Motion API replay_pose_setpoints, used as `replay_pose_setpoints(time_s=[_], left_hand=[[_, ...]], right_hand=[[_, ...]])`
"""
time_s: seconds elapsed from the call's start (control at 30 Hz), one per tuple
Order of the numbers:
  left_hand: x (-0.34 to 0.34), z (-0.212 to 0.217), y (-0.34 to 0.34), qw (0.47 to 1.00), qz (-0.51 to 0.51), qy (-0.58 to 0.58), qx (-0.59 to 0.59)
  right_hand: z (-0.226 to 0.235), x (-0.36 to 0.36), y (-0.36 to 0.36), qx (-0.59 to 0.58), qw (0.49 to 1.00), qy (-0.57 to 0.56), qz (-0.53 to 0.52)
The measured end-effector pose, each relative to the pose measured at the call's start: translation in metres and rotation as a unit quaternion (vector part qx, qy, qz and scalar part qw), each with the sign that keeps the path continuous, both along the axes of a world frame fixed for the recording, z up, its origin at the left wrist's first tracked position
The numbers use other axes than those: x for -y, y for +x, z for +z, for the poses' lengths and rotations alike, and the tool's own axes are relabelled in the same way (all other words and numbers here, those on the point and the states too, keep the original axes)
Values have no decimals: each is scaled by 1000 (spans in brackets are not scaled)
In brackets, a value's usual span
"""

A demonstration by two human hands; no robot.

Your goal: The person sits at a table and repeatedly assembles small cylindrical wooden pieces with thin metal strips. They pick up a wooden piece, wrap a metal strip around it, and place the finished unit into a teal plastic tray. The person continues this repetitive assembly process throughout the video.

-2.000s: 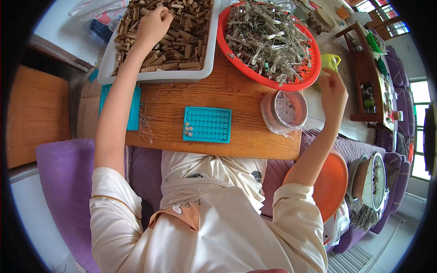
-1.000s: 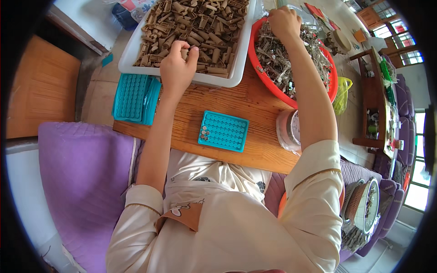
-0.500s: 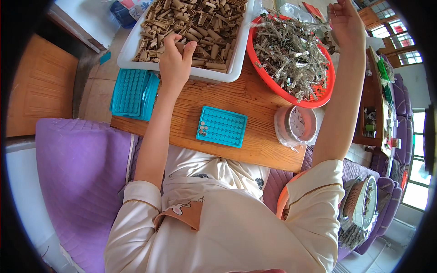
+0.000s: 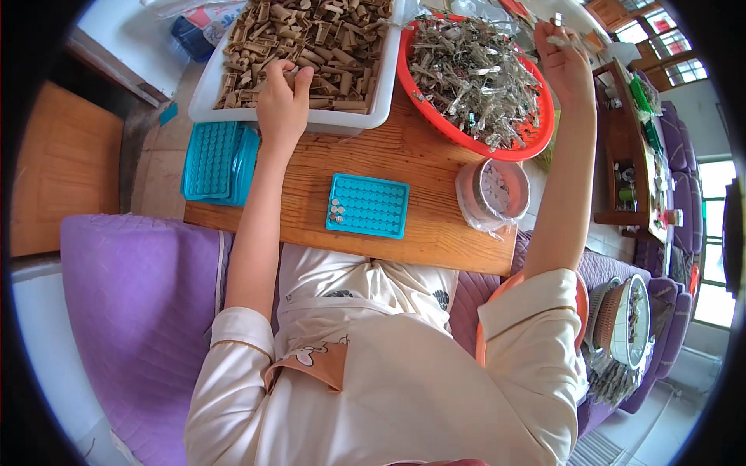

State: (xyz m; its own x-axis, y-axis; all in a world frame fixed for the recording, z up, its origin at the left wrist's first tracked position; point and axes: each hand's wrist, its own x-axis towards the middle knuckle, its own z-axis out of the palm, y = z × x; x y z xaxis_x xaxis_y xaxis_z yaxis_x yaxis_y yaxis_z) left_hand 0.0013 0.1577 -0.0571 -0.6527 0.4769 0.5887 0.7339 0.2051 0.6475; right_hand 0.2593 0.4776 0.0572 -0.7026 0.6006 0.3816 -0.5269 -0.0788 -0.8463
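Note:
My left hand [image 4: 284, 105] hangs over the near rim of a white plastic bin [image 4: 334, 118] heaped with short brown half-tube pieces [image 4: 311, 54]. Its fingers are curled with the thumb close to the forefinger; what they may hold is hidden. At the far right, beyond a red basket, my right hand [image 4: 563, 66] is raised with bent fingers. A small silvery, clear piece [image 4: 557, 21] shows at its fingertips. The round red basket [image 4: 466, 142] is piled with crinkled clear and silvery strips [image 4: 474, 78].
A turquoise tray [image 4: 369, 203] with rows of round hollows lies on the wooden table [image 4: 427, 186], several small discs [image 4: 336, 211] at its left. More turquoise trays [image 4: 214, 163] are stacked left. A plastic-lined tub [image 4: 493, 190] with pale pieces stands right. Purple quilted seats flank me.
The view has shifted slightly, so the table things sit further left and higher. My right hand has turned a little, and a silvery piece now shows at its fingertips. My left hand stays over the bin's rim.

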Motion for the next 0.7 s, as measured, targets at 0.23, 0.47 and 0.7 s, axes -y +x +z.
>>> replay_pose_setpoints(time_s=[0.23,0.47,0.7], left_hand=[[0,-1,-3,1000,-5,17,6],[2,6,3,985,-66,106,118],[57,-12,81,623,-344,258,653]], right_hand=[[8,7,22,12,996,-31,-83],[0,117,9,46,993,-52,-91],[-57,234,12,282,956,-33,-72]])
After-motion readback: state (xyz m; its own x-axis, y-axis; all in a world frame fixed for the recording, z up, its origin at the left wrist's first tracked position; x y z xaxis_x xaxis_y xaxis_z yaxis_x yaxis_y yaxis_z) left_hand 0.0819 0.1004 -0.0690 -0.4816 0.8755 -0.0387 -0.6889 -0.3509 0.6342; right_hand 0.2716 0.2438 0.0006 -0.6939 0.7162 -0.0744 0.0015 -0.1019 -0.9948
